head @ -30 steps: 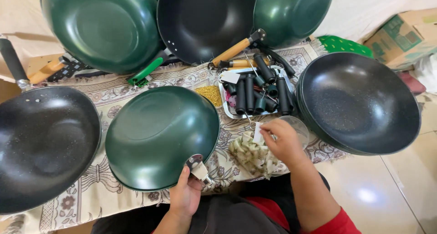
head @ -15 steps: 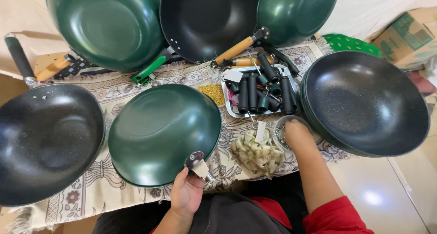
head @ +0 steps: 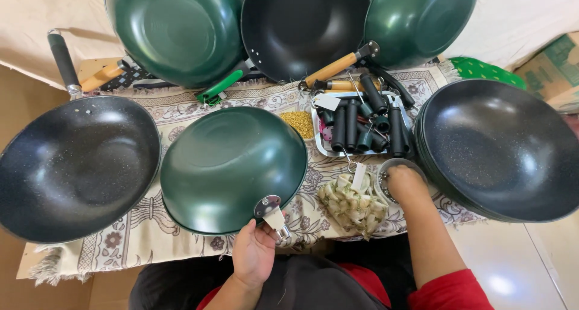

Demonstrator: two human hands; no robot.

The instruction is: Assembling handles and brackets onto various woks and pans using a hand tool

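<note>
While the left hand [head: 253, 253] pinches the green wok's [head: 232, 168] handle bracket [head: 268, 207], right hand [head: 403, 180] dips into a small bowl [head: 386, 165], grip unseen; wok may tip.

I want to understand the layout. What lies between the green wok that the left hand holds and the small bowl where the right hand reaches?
In the head view, a heap of pale tags lies on the patterned cloth between the green wok and the small bowl.
</note>
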